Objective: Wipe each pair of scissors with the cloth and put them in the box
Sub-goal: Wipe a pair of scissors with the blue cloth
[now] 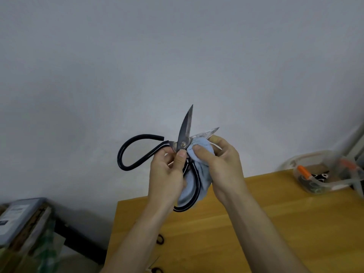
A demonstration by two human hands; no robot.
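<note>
Large black-handled scissors [183, 133] are held up in front of the wall, blades spread apart and pointing up. My left hand [167, 172] pinches them near the pivot screw. My right hand [218, 160] presses a light blue cloth [201, 148] against the lower right blade; the cloth hangs down behind one handle loop. A clear plastic box [323, 172] with orange clips stands on the wooden table [256, 223] at the far right, with scissors inside it. Parts of other scissors' handles [160, 239] show on the table beside my left forearm.
A grey-lidded case [17, 219] lies on a stack at the lower left, beyond the table's left edge. A dark gap separates that stack from the table. The plain grey wall fills the upper view.
</note>
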